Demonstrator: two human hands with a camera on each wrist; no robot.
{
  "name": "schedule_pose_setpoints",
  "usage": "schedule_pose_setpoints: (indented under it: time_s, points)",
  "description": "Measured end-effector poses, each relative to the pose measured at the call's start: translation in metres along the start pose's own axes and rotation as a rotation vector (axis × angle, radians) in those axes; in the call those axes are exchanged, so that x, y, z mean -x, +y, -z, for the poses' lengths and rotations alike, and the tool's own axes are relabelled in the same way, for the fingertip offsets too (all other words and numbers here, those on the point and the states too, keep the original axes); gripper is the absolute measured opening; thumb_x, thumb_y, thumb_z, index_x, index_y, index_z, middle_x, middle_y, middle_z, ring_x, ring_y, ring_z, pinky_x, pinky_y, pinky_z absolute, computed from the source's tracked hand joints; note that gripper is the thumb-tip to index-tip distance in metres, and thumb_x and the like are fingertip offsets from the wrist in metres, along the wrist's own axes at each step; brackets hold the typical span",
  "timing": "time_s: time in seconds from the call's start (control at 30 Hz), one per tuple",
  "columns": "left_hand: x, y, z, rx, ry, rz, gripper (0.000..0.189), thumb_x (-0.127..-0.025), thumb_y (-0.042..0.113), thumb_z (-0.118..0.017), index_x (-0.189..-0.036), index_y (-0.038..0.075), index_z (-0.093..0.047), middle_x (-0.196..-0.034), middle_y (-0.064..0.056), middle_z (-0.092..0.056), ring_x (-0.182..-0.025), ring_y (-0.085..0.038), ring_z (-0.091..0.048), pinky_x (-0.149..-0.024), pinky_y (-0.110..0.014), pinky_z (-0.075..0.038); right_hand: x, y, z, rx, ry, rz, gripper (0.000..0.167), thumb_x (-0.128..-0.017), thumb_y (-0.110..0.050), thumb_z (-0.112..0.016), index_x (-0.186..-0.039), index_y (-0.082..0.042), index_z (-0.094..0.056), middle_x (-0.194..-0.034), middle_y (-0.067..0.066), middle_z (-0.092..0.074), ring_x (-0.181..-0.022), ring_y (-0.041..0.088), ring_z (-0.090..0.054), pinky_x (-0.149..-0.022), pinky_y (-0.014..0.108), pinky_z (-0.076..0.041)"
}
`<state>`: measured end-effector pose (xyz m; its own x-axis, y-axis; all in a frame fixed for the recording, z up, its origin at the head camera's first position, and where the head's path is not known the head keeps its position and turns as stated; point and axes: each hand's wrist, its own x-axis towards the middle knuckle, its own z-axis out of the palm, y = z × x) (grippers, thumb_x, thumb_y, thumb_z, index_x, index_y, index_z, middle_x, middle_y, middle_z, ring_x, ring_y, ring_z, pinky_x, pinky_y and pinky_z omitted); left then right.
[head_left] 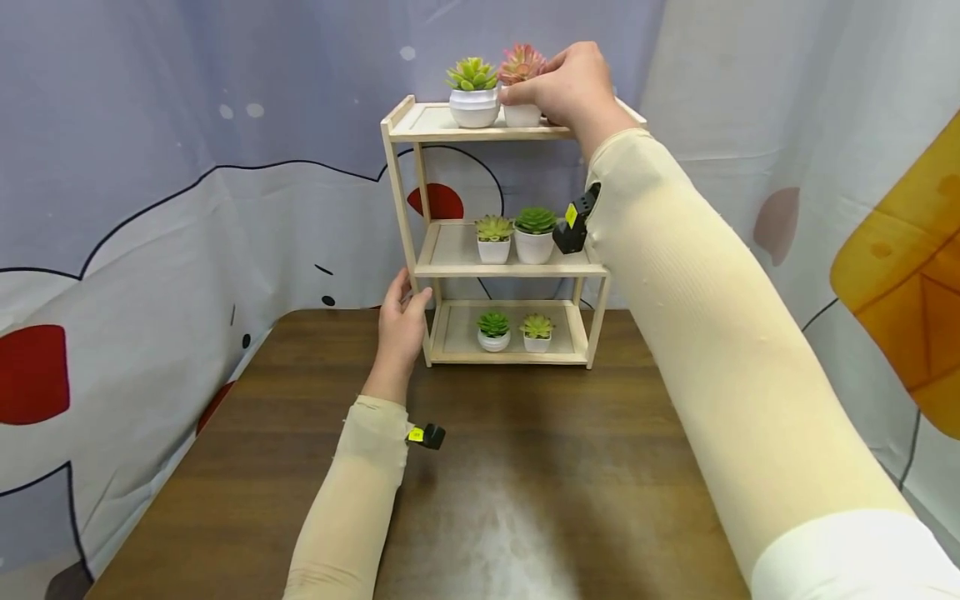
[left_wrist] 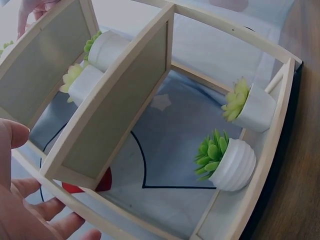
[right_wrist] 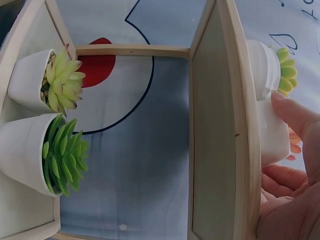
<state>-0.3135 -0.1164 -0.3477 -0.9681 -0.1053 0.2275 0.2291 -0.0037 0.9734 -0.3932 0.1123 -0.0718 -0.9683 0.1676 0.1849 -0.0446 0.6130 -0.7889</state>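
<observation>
A three-tier wooden shelf (head_left: 495, 272) stands on the table. My right hand (head_left: 576, 87) is at its top tier, thumb and fingers around the white pot of a pink succulent (head_left: 522, 65). In the right wrist view this white pot (right_wrist: 272, 134) sits on the top board, right beside the pot of a light green succulent (head_left: 474, 108). My left hand (head_left: 401, 329) is at the shelf's left side. The left wrist view shows its fingers (left_wrist: 47, 205) extended along the left upright, with the thumb apart from them.
On the middle tier are a yellow-green succulent (head_left: 493, 250) and a dark green one (head_left: 534, 247). The bottom tier bears a green succulent (head_left: 493, 330) and a yellow-green one (head_left: 537, 332). Brown tabletop (head_left: 480, 467) extends in front; a patterned curtain (head_left: 262, 225) hangs behind.
</observation>
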Motion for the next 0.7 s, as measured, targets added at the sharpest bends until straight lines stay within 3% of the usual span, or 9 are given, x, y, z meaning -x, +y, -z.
schedule_pose_setpoints:
  time_s: [0.17,0.43,0.7]
  points:
    - [0.0026,0.0011,-0.002,0.009,0.0,0.001,0.069,-0.105,0.023,-0.054,-0.164,0.008,-0.021,-0.167,-0.016,-0.029,-0.154,-0.035,-0.031,-0.126,-0.048,-0.03,-0.0012,0.0014,0.0028,0.008,-0.018,-0.003,0.077,-0.073,-0.051,-0.09,-0.136,-0.019,-0.06,-0.138,-0.007,-0.054,-0.102,0.006,-0.052,-0.089,0.022,-0.048]
    - [0.0042,0.0025,-0.0042,0.019,-0.006,-0.009,0.068,-0.106,0.022,-0.053,-0.164,0.007,-0.021,-0.168,-0.017,-0.028,-0.155,-0.037,-0.028,-0.126,-0.049,-0.029,-0.0004,0.0025,0.0066,-0.075,-0.033,-0.013,0.066,-0.073,-0.042,-0.093,-0.124,-0.017,-0.06,-0.111,-0.011,-0.053,-0.094,0.006,-0.055,-0.084,0.022,-0.05]
    - [0.0064,0.0022,-0.0049,0.025,-0.004,-0.014,0.068,-0.106,0.021,-0.053,-0.164,0.006,-0.022,-0.166,-0.018,-0.03,-0.154,-0.038,-0.03,-0.126,-0.048,-0.029,-0.0009,0.005,0.006,-0.105,-0.039,-0.022,0.073,-0.072,-0.04,-0.094,-0.13,-0.018,-0.056,-0.113,-0.01,-0.053,-0.098,0.006,-0.058,-0.092,0.023,-0.054]
